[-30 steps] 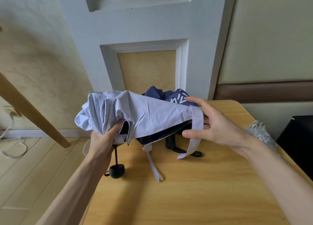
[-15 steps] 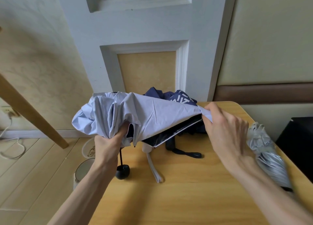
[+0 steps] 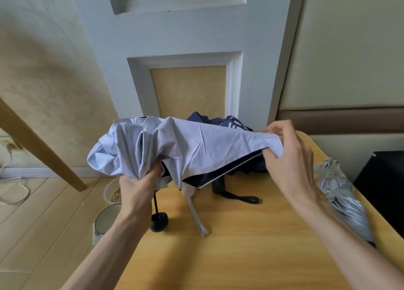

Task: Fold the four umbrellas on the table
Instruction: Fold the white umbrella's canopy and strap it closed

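Left hand (image 3: 137,187) clenches the bunched canopy of the pale lavender umbrella (image 3: 196,145), which is held clear above the table (image 3: 240,257). Right hand (image 3: 288,158) pinches one panel edge and draws it taut rightward. A navy umbrella (image 3: 231,122) lies behind, not folded. A silver-grey umbrella (image 3: 341,198) rests at the table's right edge, just beside the right forearm.

Risks: pleats crumple under the left grip, giving a bulky roll. A sweep of the forearm could push the silver-grey umbrella off.
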Tool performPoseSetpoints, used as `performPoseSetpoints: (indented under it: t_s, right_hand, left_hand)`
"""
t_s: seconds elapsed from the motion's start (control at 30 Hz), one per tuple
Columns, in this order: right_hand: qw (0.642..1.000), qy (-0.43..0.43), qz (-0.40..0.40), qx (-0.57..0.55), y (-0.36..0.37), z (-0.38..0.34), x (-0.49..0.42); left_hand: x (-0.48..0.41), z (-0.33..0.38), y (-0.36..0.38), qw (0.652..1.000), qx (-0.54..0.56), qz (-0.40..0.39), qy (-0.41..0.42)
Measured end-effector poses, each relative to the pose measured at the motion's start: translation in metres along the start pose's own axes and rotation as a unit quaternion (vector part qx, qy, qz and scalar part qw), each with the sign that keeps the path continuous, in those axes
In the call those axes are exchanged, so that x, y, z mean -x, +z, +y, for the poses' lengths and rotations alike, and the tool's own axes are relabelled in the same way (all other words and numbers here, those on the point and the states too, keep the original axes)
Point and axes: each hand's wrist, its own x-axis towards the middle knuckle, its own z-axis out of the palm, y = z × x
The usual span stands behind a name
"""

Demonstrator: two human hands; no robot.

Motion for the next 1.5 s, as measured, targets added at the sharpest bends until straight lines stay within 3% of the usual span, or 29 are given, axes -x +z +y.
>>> performPoseSetpoints:
  t_s: [0.1,0.17,0.27,0.33,0.43,0.53,0.7,0.77,0.9,0.97,1.07,1.17,1.27,1.5]
  right_hand:
    - [0.995,0.041,-0.069,-0.054,0.001,0.004,-0.002]
    - [0.996,0.078,-0.027,-0.035,0.002,0.004,0.0]
    - [0.994,0.024,0.082,0.068,0.003,-0.002,0.007]
    - [0.993,0.001,0.097,0.07,0.004,-0.005,0.007]
    - [0.999,0.04,-0.011,-0.025,-0.003,0.001,-0.003]
    - [0.986,0.031,-0.155,-0.048,-0.015,0.007,-0.012]
    - [0.929,0.053,-0.35,-0.107,-0.023,0.012,-0.021]
    - [0.92,0.072,-0.365,-0.123,-0.021,0.011,-0.02]
    - [0.945,0.092,-0.26,-0.176,-0.01,-0.005,-0.018]
    - [0.95,0.082,-0.264,-0.148,-0.007,-0.015,-0.017]
    - [0.911,0.122,-0.364,-0.152,-0.01,-0.024,-0.016]
    - [0.835,0.195,-0.458,-0.235,-0.013,-0.027,-0.011]
    - [0.796,0.272,-0.431,-0.327,-0.006,-0.027,-0.003]
    - [0.812,0.308,-0.277,-0.411,0.017,-0.046,0.015]
  left_hand:
    - [-0.001,0.001,0.0,0.999,0.003,-0.032,0.002]
    - [0.001,0.001,0.001,0.999,-0.002,-0.041,0.006]
    - [0.006,-0.002,0.006,1.0,0.015,-0.023,-0.003]
    - [0.009,-0.001,0.012,0.999,0.024,-0.025,-0.018]
    - [0.009,0.001,0.011,0.999,0.021,-0.023,-0.022]
    - [0.003,0.005,0.004,0.999,0.024,-0.004,-0.022]
    - [0.0,0.008,0.0,0.999,0.031,0.009,-0.023]
    - [0.002,0.008,0.002,0.999,0.027,-0.01,-0.016]
    - [0.01,0.008,0.01,0.997,0.006,-0.08,0.001]
    - [0.015,0.007,0.014,0.992,-0.01,-0.124,0.0]
    - [0.021,0.006,0.02,0.981,-0.03,-0.193,-0.002]
    - [0.026,0.005,0.023,0.973,-0.035,-0.226,-0.01]
    - [0.031,0.004,0.026,0.965,-0.036,-0.259,-0.026]
    - [0.032,0.004,0.029,0.952,-0.021,-0.295,-0.083]
